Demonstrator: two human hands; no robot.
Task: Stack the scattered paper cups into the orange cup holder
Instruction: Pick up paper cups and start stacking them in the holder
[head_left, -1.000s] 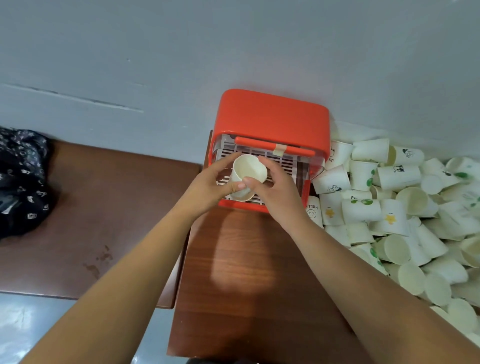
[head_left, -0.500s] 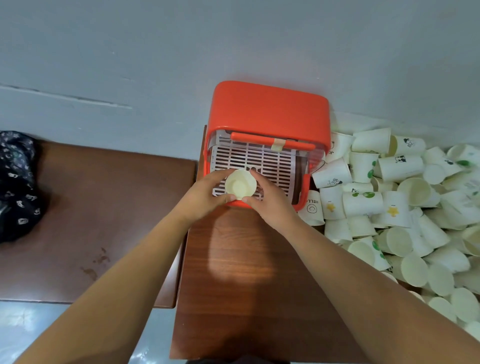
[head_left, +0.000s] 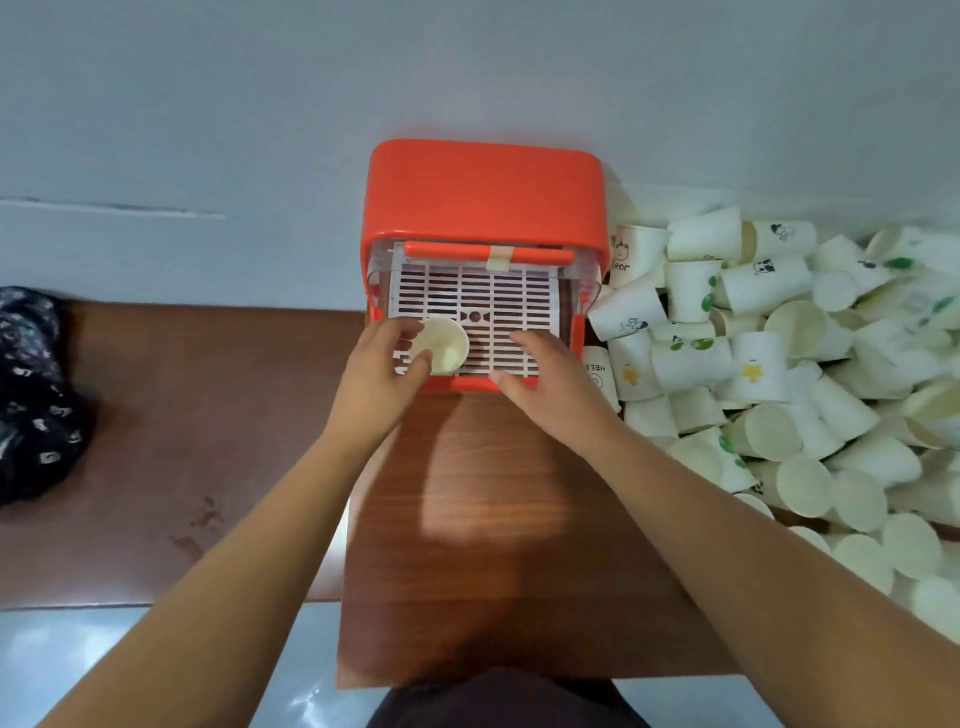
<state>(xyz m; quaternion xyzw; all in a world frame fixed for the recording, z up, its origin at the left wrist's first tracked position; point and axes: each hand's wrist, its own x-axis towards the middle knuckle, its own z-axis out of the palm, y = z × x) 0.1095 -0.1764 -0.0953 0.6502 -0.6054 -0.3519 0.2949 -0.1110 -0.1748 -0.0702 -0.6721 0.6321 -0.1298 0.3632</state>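
Two bare forearms reach forward over a reddish-brown table (head_left: 493, 519). The left hand (head_left: 382, 364) grips a single paper cup (head_left: 442, 347) between thumb and fingers, its open mouth facing up toward the camera. The cup sits over the front left part of the white slotted tray (head_left: 483, 301); whether its base touches the tray cannot be told. The right hand (head_left: 545, 382) is released, its fingers loosely extended and holding nothing, over the tray's front right edge.

The tray belongs to the orange cup holder (head_left: 483, 192), which stands at the table's far edge against a grey wall (head_left: 260, 104). Just right of the holder lies a heap of scattered cups (head_left: 779, 364), most on their sides, some printed with small green, yellow or black marks. To the left, a darker brown table (head_left: 197, 415) carries a dark patterned cloth (head_left: 31, 395) at its left end.
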